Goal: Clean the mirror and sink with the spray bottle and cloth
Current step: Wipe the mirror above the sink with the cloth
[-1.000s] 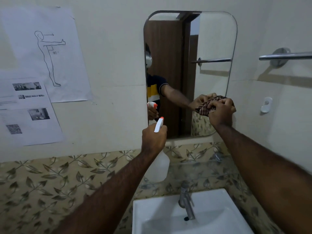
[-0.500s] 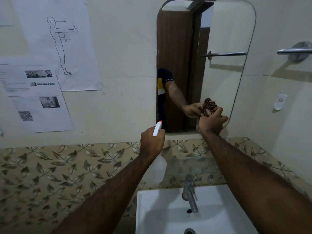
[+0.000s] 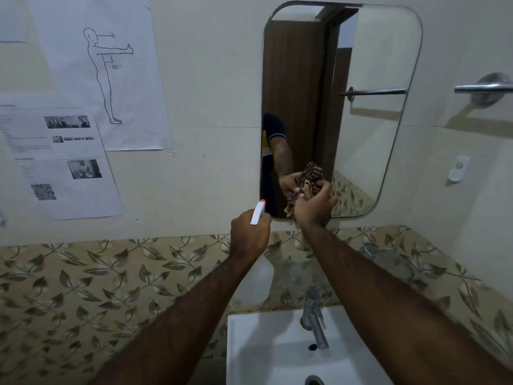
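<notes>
R grip [image 3: 315, 208]: bunched striped cloth [image 3: 311, 176]

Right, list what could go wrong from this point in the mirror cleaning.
1. The right hand presses the cloth only on the lower left of the mirror; the upper glass may get missed.
2. The left hand holds the spray bottle with its nozzle aimed near the mirror's left edge, so spray might hit the wall or the papers.
3. The bottle hangs just above the sink and tap and could knock them.
</notes>
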